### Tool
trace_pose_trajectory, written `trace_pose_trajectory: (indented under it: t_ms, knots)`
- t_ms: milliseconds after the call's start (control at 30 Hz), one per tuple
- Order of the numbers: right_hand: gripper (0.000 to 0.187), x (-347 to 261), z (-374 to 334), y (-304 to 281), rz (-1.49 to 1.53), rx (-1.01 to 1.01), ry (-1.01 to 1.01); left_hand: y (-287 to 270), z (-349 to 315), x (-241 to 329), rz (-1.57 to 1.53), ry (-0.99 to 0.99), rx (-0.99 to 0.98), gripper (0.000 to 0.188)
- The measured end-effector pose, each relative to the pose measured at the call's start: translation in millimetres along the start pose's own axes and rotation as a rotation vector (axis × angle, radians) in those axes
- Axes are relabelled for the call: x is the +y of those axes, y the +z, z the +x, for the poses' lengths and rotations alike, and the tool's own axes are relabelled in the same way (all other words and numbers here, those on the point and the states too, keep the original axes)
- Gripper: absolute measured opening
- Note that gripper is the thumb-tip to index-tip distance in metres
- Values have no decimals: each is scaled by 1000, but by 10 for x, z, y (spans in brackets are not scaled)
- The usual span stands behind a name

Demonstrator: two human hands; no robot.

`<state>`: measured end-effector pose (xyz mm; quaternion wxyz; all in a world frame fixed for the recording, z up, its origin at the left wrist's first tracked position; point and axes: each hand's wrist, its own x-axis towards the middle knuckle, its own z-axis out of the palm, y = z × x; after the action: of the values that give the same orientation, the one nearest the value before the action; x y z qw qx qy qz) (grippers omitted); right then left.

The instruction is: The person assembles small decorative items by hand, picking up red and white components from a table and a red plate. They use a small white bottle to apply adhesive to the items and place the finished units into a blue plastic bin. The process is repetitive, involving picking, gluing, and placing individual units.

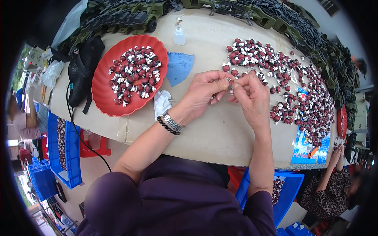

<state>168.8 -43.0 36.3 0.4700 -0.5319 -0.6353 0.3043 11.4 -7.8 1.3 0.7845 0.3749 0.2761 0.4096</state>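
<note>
My left hand point(202, 91) and my right hand point(254, 98) meet over the table, fingertips pinched together. A small piece, partly pale or shiny, shows between them; my fingers cover most of it and its kind cannot be made out. Just beyond and to the right of my hands spreads a large pile of small dark-red, black and white ball-shaped pieces point(311, 100). On the left stands a red scalloped dish point(103, 96) with many similar pieces point(136, 72) in it. Beside my left wrist lies a crumpled white cloth point(162, 103).
A white squeeze bottle point(179, 36) and a blue cloth point(181, 67) lie beyond the dish. Green toy vehicles point(130, 19) line the far edge. A black bag point(82, 70) with a cable is at left. Blue crates point(71, 157) stand below the table; another person point(330, 188) sits at right.
</note>
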Motion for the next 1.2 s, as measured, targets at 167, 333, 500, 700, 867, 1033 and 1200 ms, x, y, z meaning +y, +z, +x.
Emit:
trace_pose_trajectory:
  t_ms: [167, 333, 500, 700, 867, 1033, 1200]
  knots:
    - [11, 1, 14, -11, 49, -28, 89, 12, -12, 15, 4, -42, 26, 21]
    - [10, 7, 17, -3, 90, -27, 109, 2, -13, 6, -9, -40, 22, 21]
    - [10, 13, 16, 3, 98, -20, 94, 5, -14, 8, -14, -36, 21, 21]
    - [9, 1, 16, -6, 100, -27, 95, -6, -7, 0, -18, -19, -6, 20]
    - [6, -10, 36, -46, 96, -61, 127, 3, -12, 13, -34, -8, -15, 22]
    - [12, -10, 30, 1, 84, -40, 71, 37, -15, 9, -38, 40, 2, 25]
    - [18, 26, 13, 54, -7, 39, -9, 69, -30, 37, -58, 30, -12, 28]
